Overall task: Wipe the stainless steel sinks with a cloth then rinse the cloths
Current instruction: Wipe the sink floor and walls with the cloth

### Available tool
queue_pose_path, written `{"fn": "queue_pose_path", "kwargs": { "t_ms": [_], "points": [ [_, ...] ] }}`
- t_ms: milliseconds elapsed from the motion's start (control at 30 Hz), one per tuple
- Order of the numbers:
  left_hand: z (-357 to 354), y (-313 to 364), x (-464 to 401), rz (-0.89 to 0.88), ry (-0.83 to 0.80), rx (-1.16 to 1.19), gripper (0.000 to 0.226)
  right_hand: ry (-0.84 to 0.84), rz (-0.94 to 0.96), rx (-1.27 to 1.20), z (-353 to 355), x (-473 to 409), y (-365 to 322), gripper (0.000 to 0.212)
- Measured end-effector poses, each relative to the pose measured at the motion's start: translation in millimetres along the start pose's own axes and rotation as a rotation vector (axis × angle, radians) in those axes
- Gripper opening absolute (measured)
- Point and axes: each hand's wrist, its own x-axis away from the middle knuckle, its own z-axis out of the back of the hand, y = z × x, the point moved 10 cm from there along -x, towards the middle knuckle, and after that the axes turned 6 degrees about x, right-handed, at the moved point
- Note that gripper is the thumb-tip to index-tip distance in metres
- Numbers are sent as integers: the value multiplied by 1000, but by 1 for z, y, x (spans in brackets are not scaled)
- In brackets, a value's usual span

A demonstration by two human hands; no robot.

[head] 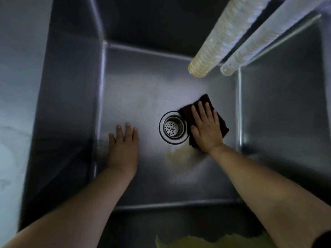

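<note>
I look straight down into a deep stainless steel sink (143,83). A round drain strainer (172,127) sits in the middle of its floor. My right hand (206,127) lies flat with straight fingers on a dark brown folded cloth (222,122), pressing it onto the sink floor just right of the drain. My left hand (123,145) rests flat on the bare sink floor to the left of the drain, fingers straight and holding nothing. A yellowish smear (180,158) lies on the steel just below the drain.
Two long sleeves of stacked clear cups (222,36) lean in over the sink's upper right corner. The sink walls rise steeply on all sides. A pale counter surface (10,86) runs along the left. Something yellow (197,242) shows at the bottom edge.
</note>
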Motion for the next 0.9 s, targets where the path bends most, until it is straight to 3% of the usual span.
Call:
{"fn": "queue_pose_path", "kwargs": {
  "t_ms": [100,233,567,667,767,900],
  "points": [
    [0,0,1,-4,3,10,86,-4,-26,9,-12,48,-7,71],
    [-1,0,-1,-1,-3,3,87,-13,83,74,-25,86,-45,77],
    [-1,3,-2,-20,19,-11,83,3,422,65,-21,80,-145,73],
    [-1,1,-2,-24,10,0,85,13,595,69,-28,102,-145,68],
    [-2,1,0,-28,-18,-9,107,22,754,107,-37,127,-122,68],
    [0,2,2,-38,12,-25,112,-2,793,227,-41,121,-70,70]
  ]
}}
